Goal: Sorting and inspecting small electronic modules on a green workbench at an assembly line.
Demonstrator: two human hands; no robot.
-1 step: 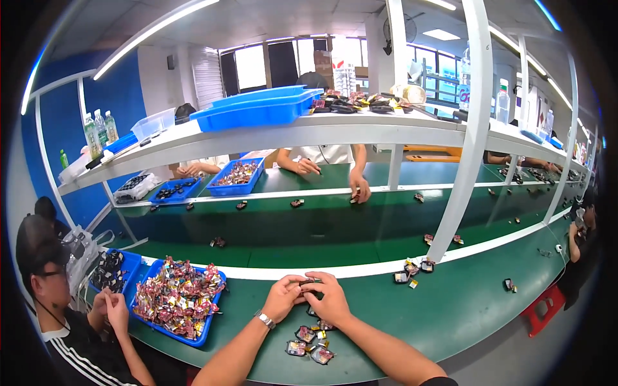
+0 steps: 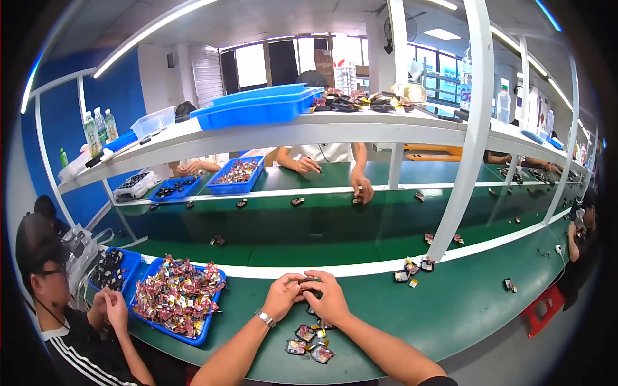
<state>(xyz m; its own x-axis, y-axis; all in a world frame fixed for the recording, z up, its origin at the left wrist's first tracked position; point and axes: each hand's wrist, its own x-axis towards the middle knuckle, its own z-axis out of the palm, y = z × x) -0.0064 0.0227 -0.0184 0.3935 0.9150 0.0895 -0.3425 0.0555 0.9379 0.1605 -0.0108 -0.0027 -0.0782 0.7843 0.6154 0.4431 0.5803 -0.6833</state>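
My left hand point(image 2: 283, 297), with a metal-banded watch point(image 2: 264, 318) at its wrist, meets my right hand point(image 2: 327, 300) over the green work surface. Between their closed fingertips is a small dark electronic part point(image 2: 305, 281), mostly covered by the fingers. Just below the hands lies a loose group of small black-rimmed electronic parts point(image 2: 296, 347) with pinkish-red and yellow bits. Some of that group sits partly under my right hand. To the left, a blue tray point(image 2: 205, 336) is heaped with similar pinkish parts point(image 2: 177, 299).
A seated person point(image 2: 84, 341) works at my left beside a blue tray of black pieces point(image 2: 111, 270). Ahead runs a green conveyor belt point(image 2: 290, 235) with scattered parts, below a white shelf point(image 2: 360, 134). A white post point(image 2: 460, 148) rises at right, near more parts point(image 2: 412, 269).
The hand of the person across the belt has shifted slightly, down and to the right. My own hands hold nearly the same pose.
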